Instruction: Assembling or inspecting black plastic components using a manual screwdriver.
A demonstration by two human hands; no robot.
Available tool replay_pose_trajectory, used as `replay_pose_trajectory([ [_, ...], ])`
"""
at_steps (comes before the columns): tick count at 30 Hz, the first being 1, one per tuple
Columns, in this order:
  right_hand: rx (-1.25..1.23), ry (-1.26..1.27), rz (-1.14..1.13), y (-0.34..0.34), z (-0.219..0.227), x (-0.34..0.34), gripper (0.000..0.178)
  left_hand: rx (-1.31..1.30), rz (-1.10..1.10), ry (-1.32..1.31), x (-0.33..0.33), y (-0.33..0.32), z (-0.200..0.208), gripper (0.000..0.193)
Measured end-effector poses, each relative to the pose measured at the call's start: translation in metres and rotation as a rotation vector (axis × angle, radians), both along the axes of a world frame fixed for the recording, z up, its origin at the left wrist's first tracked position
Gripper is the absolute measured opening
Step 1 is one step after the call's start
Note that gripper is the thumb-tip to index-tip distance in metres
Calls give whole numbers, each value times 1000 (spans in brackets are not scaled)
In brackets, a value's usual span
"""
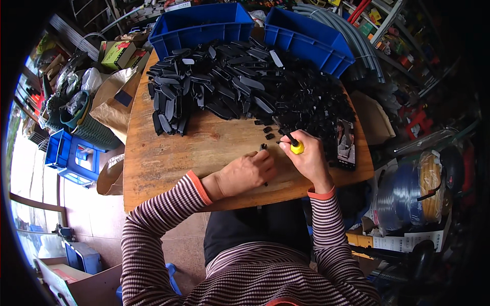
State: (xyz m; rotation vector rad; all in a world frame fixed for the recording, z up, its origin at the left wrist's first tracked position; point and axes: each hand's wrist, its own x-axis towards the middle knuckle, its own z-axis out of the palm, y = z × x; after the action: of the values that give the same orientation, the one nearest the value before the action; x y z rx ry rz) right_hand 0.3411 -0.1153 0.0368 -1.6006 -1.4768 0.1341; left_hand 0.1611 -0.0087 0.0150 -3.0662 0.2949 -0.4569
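Black and slim, a small part (263,147) sits at the centre of the frame, mostly hidden beneath the person's left hand (244,174). That hand is nearly closed, its fingers curled down over the part and low against the wooden table (168,171), probably so that the surface helps to steady it. Just to its right, the right hand (311,158) is drawn into a narrow grip around a yellow-and-black tool (296,147); its yellow end faces up, and a tight hold near that end likely gives fine control. Whether the tool's tip touches anything cannot be told.

Just above the hands lie a few loose black pieces (269,136), perhaps set there to be within easy reach. Beyond, a heap of long black parts (219,81) fills the upper middle, with a heap of smaller black bits (311,97) toward the upper right. A phone (346,143) lies at the table's right edge, apparently kept off the working spot. Two blue bins (204,30) border the heaps at the top.
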Motion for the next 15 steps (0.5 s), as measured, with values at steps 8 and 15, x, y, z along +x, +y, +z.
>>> replay_pose_trajectory([
  [8,-57,-74,58,5,7,-10,15,79,-47,-178,-10,-5,-3,28],
  [15,-125,-170,126,10,3,-14,15,92,-34,-181,-13,-9,-10,28],
])
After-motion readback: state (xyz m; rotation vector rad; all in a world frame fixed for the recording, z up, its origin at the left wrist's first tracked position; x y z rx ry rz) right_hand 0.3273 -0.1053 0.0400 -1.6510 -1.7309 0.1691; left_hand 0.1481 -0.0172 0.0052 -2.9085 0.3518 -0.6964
